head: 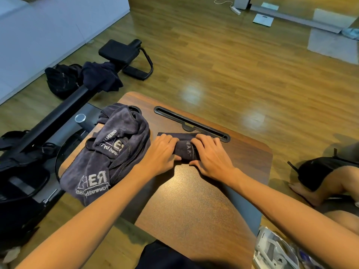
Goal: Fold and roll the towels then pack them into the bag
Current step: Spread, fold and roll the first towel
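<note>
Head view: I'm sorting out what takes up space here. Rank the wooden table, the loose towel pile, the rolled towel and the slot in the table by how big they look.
1. wooden table
2. loose towel pile
3. slot, long but thin
4. rolled towel, partly hidden by both hands, so unsure against the slot

One view only, from a camera worn on the person's head, facing forward and steeply down over both forearms onto a small wooden table that fills the lower centre at close range. The wide-angle lens bends straight lines toward the edges and takes in the wood floor beyond the table, out to a white wall at upper left and floor-level fittings at upper right. With no second view, no part of the scene is shared between cameras.
</note>
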